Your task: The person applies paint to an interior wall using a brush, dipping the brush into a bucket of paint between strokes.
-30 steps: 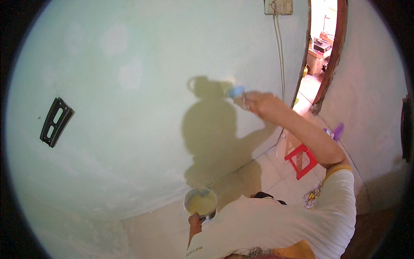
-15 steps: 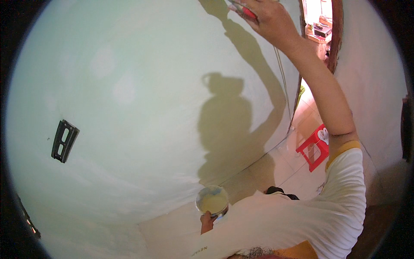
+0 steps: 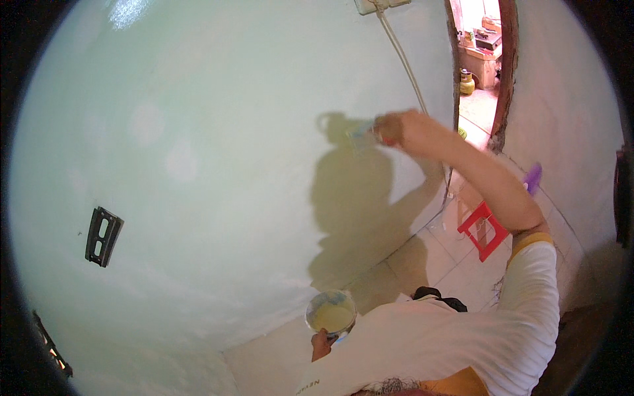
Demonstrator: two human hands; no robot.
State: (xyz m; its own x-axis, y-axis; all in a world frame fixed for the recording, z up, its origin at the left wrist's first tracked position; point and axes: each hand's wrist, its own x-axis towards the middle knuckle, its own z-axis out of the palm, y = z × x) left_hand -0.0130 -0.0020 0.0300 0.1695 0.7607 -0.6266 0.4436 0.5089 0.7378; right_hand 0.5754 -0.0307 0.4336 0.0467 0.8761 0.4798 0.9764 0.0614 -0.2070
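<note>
My right hand (image 3: 406,132) grips a hand tool (image 3: 362,135) with a pale blue head and a red handle, blurred, at the pale green wall (image 3: 218,132), over the shadow cast there. Whether the head touches the wall I cannot tell. Low in the view, my left hand (image 3: 321,340) holds a round pail (image 3: 330,311) of pale yellow liquid by its near side, partly hidden by my white shirt.
A black slotted bracket (image 3: 102,236) is on the wall at left. A cable (image 3: 399,49) hangs from a switch plate (image 3: 382,4). At right are an open doorway (image 3: 479,105) showing a gas cylinder, a red stool (image 3: 485,237) and a purple object (image 3: 533,178).
My right hand went up the wall with the tool half a second ago and has come down to about head-shadow height. My left hand and the pail sit slightly further right in view.
</note>
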